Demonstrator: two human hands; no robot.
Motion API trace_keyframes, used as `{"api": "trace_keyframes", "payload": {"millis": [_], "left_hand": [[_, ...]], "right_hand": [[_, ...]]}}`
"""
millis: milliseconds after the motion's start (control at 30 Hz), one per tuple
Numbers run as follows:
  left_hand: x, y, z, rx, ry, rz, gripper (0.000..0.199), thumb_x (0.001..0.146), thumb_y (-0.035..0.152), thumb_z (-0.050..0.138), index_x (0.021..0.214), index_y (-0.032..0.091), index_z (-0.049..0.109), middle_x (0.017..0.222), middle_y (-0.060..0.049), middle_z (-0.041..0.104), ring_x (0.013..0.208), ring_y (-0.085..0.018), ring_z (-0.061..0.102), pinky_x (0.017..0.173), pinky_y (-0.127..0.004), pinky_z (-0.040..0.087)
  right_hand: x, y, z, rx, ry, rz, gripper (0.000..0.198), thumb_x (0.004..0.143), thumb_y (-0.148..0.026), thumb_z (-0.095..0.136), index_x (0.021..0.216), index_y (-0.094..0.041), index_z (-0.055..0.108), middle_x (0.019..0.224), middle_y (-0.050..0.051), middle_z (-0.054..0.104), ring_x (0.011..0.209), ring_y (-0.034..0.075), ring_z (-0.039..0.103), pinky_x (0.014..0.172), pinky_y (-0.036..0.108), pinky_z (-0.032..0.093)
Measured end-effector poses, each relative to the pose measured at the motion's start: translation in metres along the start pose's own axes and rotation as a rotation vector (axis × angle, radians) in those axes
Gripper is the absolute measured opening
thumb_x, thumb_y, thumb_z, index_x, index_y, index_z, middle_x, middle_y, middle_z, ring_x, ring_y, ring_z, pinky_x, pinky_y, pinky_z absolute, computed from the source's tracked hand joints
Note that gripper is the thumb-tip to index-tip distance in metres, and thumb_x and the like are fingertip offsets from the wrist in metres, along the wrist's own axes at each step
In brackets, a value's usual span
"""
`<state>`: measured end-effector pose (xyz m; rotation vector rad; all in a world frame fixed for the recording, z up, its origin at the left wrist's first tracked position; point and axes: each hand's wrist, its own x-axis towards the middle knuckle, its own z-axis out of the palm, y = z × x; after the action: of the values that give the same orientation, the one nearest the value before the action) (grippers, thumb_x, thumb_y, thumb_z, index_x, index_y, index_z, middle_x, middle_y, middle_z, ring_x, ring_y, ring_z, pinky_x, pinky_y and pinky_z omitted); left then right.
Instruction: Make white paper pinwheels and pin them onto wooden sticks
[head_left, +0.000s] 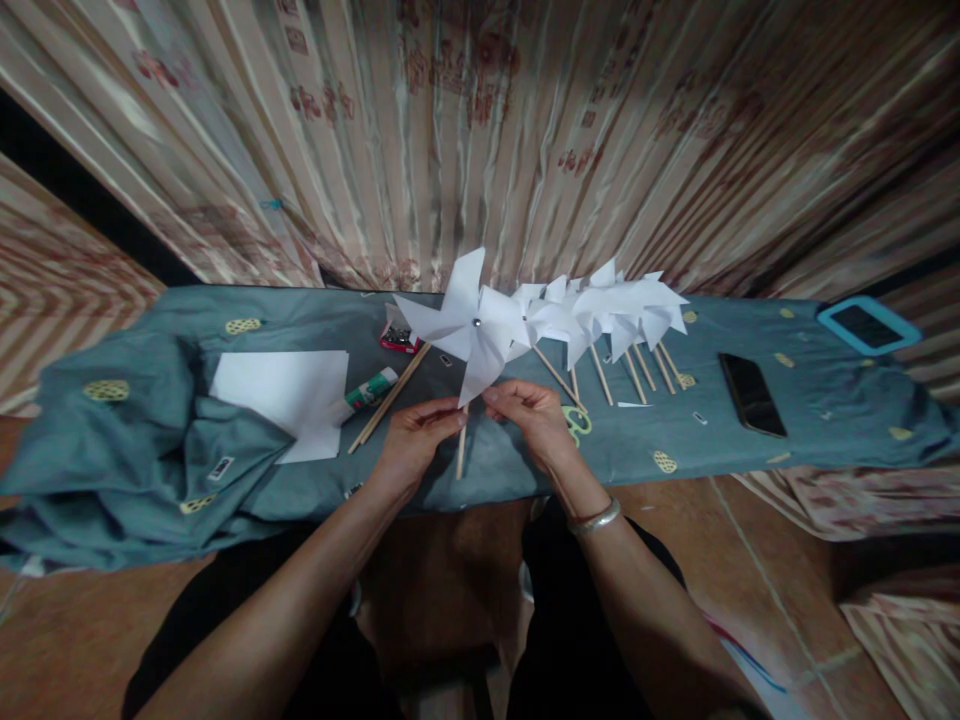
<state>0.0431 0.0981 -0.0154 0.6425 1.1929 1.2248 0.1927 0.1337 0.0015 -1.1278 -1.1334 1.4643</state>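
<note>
A white paper pinwheel (pixel 474 340) with a pin at its centre is held up over the table, its thin wooden stick (pixel 461 455) pointing down towards me. My left hand (pixel 421 437) is closed, thumb and fingers pinching the pinwheel at the lower blade and stick. On the other side, my right hand (pixel 534 418) is closed too, its thumb and forefinger pinched at the edge of the pinwheel's paper. The exact contact of the fingertips is small and partly hidden. Green scissors (pixel 576 425) lie just beside my right hand, partly covered by it.
Several finished pinwheels (pixel 615 310) lie overlapping at the back right. Left of centre are loose sticks (pixel 390 400), a glue stick (pixel 369 388), a red box of pins (pixel 399 335) and white paper (pixel 281 390). A phone (pixel 752 395) and a blue-framed tablet (pixel 870 325) lie right.
</note>
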Motion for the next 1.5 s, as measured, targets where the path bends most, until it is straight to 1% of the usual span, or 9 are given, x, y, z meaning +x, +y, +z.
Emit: {"api": "trace_keyframes", "payload": {"millis": [133,267,400,533,667,800,1033,1333,1500], "left_hand": [[0.0,-0.001,-0.004,0.031,0.012,-0.008,0.037,0.045,0.036,0.089,0.075,0.018,0.077,0.077,-0.004,0.074,0.069,-0.014,0.061,0.073,-0.028,0.048],[-0.004,0.001,-0.005,0.066,-0.015,-0.053,0.036,0.045,0.035,0.088,0.075,0.018,0.077,0.077,-0.004,0.075,0.069,-0.015,0.061,0.075,-0.03,0.048],[-0.007,0.002,-0.006,0.075,-0.063,-0.086,0.032,0.045,0.033,0.087,0.072,0.019,0.077,0.074,-0.003,0.074,0.07,-0.015,0.061,0.078,-0.029,0.047],[-0.007,0.002,-0.007,0.079,-0.097,-0.115,0.032,0.045,0.032,0.086,0.073,0.019,0.077,0.074,-0.003,0.074,0.07,-0.015,0.062,0.078,-0.03,0.046],[-0.007,0.003,-0.008,0.095,-0.105,-0.119,0.033,0.046,0.032,0.086,0.075,0.018,0.078,0.076,-0.004,0.075,0.072,-0.017,0.064,0.081,-0.031,0.047],[-0.008,0.004,-0.007,0.104,-0.108,-0.077,0.031,0.048,0.032,0.085,0.075,0.018,0.078,0.08,-0.005,0.076,0.075,-0.018,0.065,0.084,-0.032,0.047],[-0.007,0.004,-0.007,0.137,-0.069,-0.016,0.033,0.049,0.035,0.086,0.076,0.018,0.078,0.079,-0.006,0.075,0.074,-0.019,0.064,0.08,-0.033,0.049],[-0.005,0.002,-0.007,0.107,-0.032,-0.022,0.037,0.047,0.037,0.088,0.077,0.019,0.078,0.078,-0.004,0.075,0.073,-0.017,0.063,0.081,-0.032,0.048],[-0.004,0.002,-0.007,0.094,-0.002,-0.017,0.037,0.046,0.038,0.088,0.076,0.02,0.078,0.077,-0.004,0.074,0.072,-0.017,0.062,0.079,-0.031,0.049]], "right_hand": [[0.009,-0.004,-0.023,-0.023,0.137,-0.078,0.031,0.059,-0.05,0.08,0.058,-0.021,0.07,0.055,-0.001,0.065,0.051,0.01,0.052,0.054,0.025,0.043],[0.023,-0.006,-0.047,-0.062,0.36,-0.198,0.026,0.057,-0.045,0.081,0.063,-0.022,0.071,0.061,0.0,0.069,0.057,0.012,0.058,0.058,0.027,0.047],[0.032,-0.006,-0.059,-0.072,0.445,-0.274,0.027,0.057,-0.043,0.081,0.073,-0.022,0.074,0.074,0.002,0.073,0.069,0.015,0.063,0.069,0.03,0.05],[0.035,-0.007,-0.062,-0.072,0.425,-0.297,0.023,0.057,-0.039,0.081,0.072,-0.022,0.075,0.072,0.0,0.072,0.065,0.012,0.058,0.068,0.029,0.048],[0.036,-0.007,-0.061,-0.068,0.419,-0.254,0.02,0.054,-0.036,0.082,0.066,-0.022,0.075,0.063,-0.002,0.068,0.058,0.01,0.052,0.061,0.027,0.044],[0.035,-0.008,-0.057,-0.029,0.394,-0.2,0.017,0.053,-0.034,0.082,0.063,-0.022,0.073,0.056,-0.004,0.063,0.054,0.009,0.048,0.058,0.027,0.041],[0.03,-0.008,-0.048,-0.024,0.352,-0.177,0.02,0.052,-0.038,0.083,0.06,-0.023,0.072,0.053,-0.004,0.06,0.053,0.01,0.049,0.056,0.027,0.042],[0.023,-0.006,-0.036,0.061,0.288,-0.053,0.027,0.047,-0.041,0.087,0.057,-0.022,0.071,0.055,-0.004,0.061,0.052,0.008,0.05,0.055,0.025,0.043],[0.02,-0.003,-0.03,0.046,0.243,-0.056,0.023,0.051,-0.039,0.085,0.058,-0.022,0.072,0.055,-0.003,0.061,0.054,0.009,0.049,0.056,0.026,0.042]]}}
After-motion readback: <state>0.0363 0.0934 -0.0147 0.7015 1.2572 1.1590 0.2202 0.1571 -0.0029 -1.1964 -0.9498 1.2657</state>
